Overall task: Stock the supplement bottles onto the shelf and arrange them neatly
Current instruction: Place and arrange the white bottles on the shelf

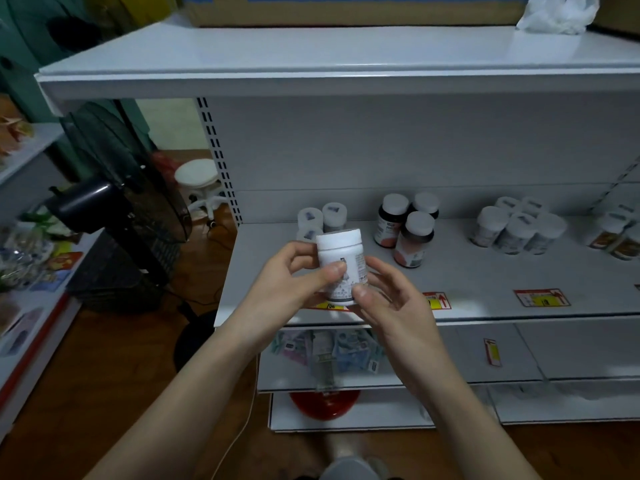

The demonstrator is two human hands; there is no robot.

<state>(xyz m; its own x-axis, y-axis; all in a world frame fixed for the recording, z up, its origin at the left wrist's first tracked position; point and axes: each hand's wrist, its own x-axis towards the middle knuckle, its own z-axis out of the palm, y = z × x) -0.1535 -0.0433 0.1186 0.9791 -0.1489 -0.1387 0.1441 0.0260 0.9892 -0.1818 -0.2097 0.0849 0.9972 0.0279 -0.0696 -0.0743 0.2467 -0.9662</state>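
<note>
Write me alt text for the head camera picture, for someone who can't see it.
Both hands, left hand and right hand, hold an upright white supplement bottle in front of a white shelf. On the shelf stand a cluster of white bottles, three dark bottles, and more white-capped bottles to the right.

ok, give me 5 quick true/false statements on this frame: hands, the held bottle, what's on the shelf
1. Both hands hold the white bottle. True: left hand and right hand each grip it.
2. The held bottle has a dark cap. False: its cap is white.
3. Three dark bottles with white caps stand on the middle shelf. True.
4. The top shelf is full of supplement bottles. False: it carries a cardboard box and a white plastic bag.
5. The held bottle lies on its side on the shelf. False: it is held upright, lifted in front of the shelf.
</note>
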